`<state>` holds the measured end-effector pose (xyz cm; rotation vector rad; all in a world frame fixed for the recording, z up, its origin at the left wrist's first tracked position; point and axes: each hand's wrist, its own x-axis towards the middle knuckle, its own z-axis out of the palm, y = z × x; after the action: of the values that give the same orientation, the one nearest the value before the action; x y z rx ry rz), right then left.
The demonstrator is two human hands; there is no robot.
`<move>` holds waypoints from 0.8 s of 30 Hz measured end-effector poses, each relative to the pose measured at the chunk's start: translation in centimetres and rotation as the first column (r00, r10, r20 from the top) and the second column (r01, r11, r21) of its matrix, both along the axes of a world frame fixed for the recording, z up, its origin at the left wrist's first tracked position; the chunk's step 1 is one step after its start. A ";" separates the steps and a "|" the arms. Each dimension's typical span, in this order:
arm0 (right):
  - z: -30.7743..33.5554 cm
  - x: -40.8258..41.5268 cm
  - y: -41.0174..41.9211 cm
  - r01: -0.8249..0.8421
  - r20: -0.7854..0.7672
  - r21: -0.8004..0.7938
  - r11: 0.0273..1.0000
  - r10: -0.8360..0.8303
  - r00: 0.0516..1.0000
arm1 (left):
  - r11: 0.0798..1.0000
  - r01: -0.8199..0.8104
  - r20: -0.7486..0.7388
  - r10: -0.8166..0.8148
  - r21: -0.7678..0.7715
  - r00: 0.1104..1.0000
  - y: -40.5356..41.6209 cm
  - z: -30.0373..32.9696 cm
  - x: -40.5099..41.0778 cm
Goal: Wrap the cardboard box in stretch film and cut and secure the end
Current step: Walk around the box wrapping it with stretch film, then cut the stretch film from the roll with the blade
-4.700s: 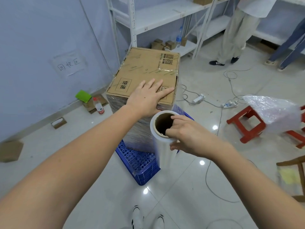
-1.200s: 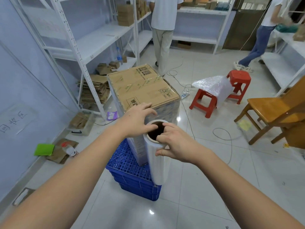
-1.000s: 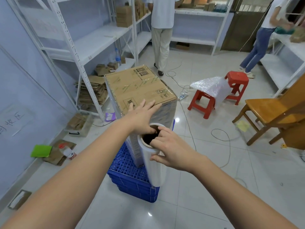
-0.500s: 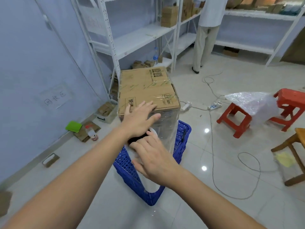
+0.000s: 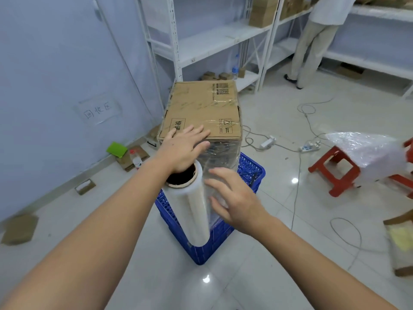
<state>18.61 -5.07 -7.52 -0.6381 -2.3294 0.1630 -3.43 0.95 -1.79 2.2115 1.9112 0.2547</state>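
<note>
Left hand [image 5: 186,148] lies flat, fingers straight, pressing the near edge of the cardboard box [image 5: 202,110], which stands on the blue crate [image 5: 250,173] at centre frame, its sides already glazed with film. The stretch film roll [image 5: 192,209] hangs nearly upright just below that hand, long axis running top to bottom, core mouth facing up. Right hand [image 5: 234,201] sits at the roll's three o'clock, fingers spread and relaxed, touching the film sheet beside the roll, gripping nothing. It's the nearer hand, so the roll lies straight to its left. Half a second ago that hand covered the roll's top; a second ago its fingers were hooked into the core. Now it's off.
</note>
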 end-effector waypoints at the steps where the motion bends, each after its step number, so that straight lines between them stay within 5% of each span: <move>1: -0.7 1.1 0.3 0.041 0.038 -0.028 0.999 -0.040 0.998 | 1.000 0.006 -0.001 -0.006 0.005 1.000 0.1 -0.1 -0.1; 6: -5.1 6.1 3.4 0.258 0.293 -0.246 0.934 -0.182 0.939 | 1.000 -0.003 -0.007 0.003 0.022 1.000 0.8 -0.5 -0.3; 11: -10.2 9.3 9.6 0.482 0.563 -0.444 0.755 -0.183 0.806 | 0.999 -0.036 -0.045 0.037 0.039 0.998 1.4 -0.7 -0.6; 17: -15.1 10.9 14.4 0.555 0.677 -0.567 0.609 -0.040 0.735 | 0.998 -0.044 -0.098 0.048 0.042 0.994 1.8 -0.6 -0.9; 24: -17.1 11.1 17.2 0.466 0.638 -0.638 0.613 0.082 0.766 | 0.976 -0.218 -0.045 0.218 0.007 0.975 1.6 -0.2 -0.3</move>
<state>29.75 12.10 -24.60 -1.6030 -2.7181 1.0536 -3.74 2.55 -1.97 2.0243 2.1809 0.2412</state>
